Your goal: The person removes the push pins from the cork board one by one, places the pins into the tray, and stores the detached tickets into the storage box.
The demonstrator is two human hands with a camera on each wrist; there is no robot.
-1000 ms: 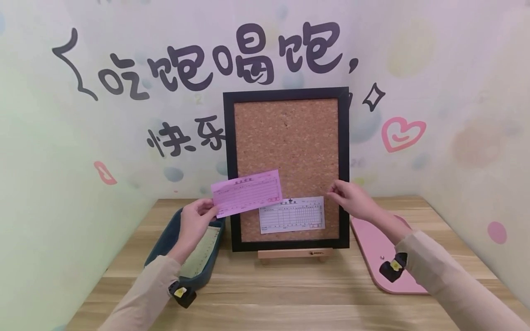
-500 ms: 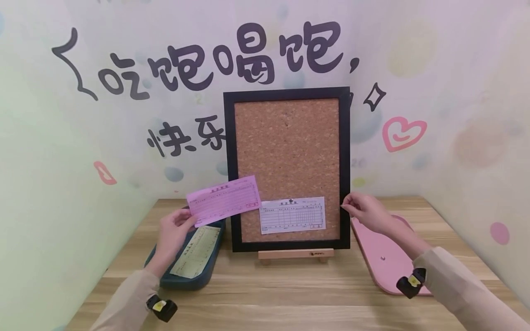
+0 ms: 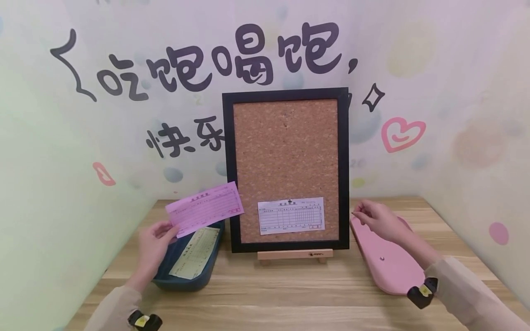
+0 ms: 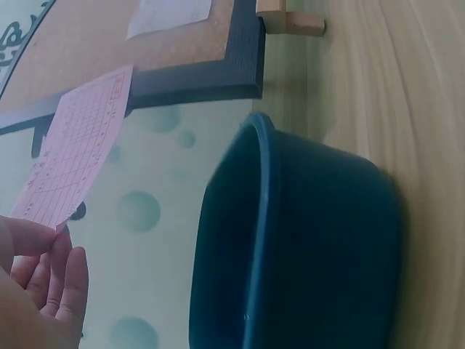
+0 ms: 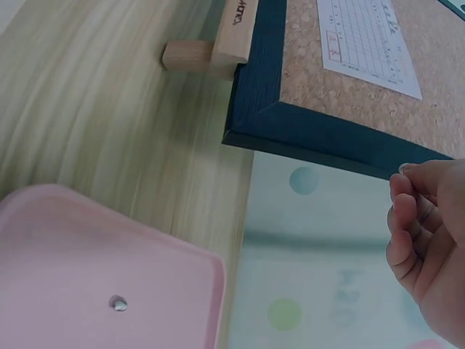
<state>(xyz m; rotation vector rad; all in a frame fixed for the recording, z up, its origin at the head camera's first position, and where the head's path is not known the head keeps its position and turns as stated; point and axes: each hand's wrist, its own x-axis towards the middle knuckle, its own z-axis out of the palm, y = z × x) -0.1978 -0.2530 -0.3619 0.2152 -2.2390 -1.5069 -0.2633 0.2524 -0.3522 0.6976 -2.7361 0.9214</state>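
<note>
My left hand (image 3: 152,250) pinches a pink receipt slip (image 3: 204,209) by its lower left corner. The slip hangs tilted in front of the board's left edge and above the blue bin (image 3: 182,285). My right hand (image 3: 383,225) is beside the board's right edge, above the pink tray (image 3: 393,276). Its thumb and fingertips pinch a tiny thing that looks like a push pin (image 3: 353,214), mostly hidden. A white receipt slip (image 3: 291,218) is pinned low on the black-framed cork board (image 3: 285,151), with a dark pin (image 3: 290,201) at its top edge.
A pale yellow slip (image 3: 194,253) lies in the blue bin. One small silver pin (image 5: 118,303) sits in the pink tray. The board leans on a wooden stand (image 3: 295,254) on the wood-grain table (image 3: 273,299), with a printed wall behind.
My left hand has drawn the pink slip left and down, off the board and over the bin. My right hand has moved right and down, from the white slip's corner to above the pink tray.
</note>
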